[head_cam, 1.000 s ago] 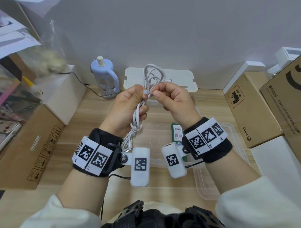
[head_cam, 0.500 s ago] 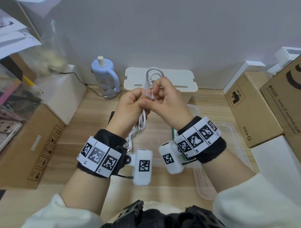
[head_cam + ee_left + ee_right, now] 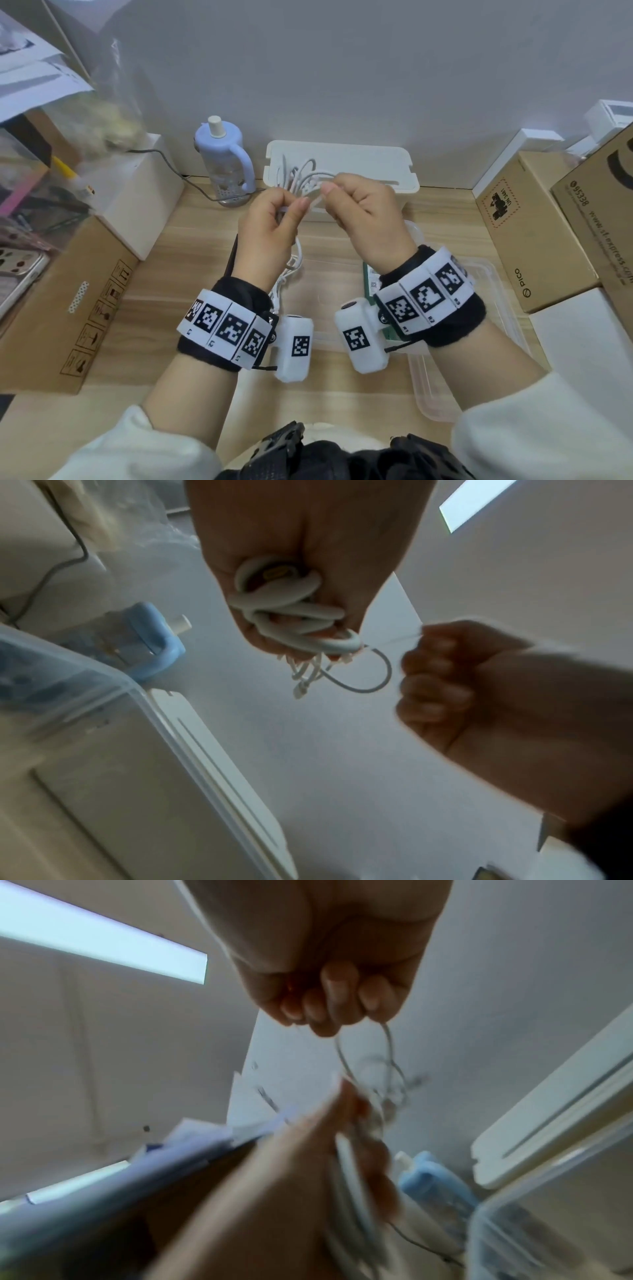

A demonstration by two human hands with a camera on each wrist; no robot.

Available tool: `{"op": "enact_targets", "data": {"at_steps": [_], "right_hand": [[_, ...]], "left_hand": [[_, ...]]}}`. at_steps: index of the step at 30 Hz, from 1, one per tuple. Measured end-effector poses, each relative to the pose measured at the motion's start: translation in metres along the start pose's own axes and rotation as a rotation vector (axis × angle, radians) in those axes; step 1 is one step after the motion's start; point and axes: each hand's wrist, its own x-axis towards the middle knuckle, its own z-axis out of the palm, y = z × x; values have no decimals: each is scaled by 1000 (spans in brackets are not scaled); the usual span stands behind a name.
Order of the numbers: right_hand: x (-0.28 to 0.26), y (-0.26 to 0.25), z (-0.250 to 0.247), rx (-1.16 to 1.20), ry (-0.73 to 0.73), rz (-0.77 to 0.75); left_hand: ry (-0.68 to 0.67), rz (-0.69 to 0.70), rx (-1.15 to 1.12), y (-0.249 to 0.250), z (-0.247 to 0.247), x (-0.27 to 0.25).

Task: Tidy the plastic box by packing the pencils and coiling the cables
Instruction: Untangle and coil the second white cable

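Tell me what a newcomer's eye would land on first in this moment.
First, the two hands raised at centre: the left hand grips a bundle of white cable, while the right hand pinches a thin strand of it. Below them lies the clear plastic box on the wooden desk; behind, a pale blue bottle stands by the wall.

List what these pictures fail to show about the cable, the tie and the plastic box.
- White cable: how many loops, and whether the tie is fastened; head view, blurred and covered by the left hand and right hand.
- Thin tie: its far end, hidden in the right hand's grip; left wrist view.
- Clear plastic box: its contents, pencils included; wrists and wristbands cover it.
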Motion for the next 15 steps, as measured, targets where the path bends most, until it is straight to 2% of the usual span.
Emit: {"op": "enact_targets", "data": {"at_steps": [2,5,8,11,15], "right_hand": [[0,-7,-4,152,-36,-27],[-1,-13,-6,243,-98,-50],[2,-12,-5,204,-69,-98],[3,-12,-6,326,-125,-32],[2,-16,-4,488,-154,53]], "left_hand": [[37,13,-22,-4,-3,1],[84,38,-73,-2,-2,0],[103,-76,-144,0,1,1],[7,-269,-277,-6,1,5],[-209,-366,-496,-10,-2,4]]}}
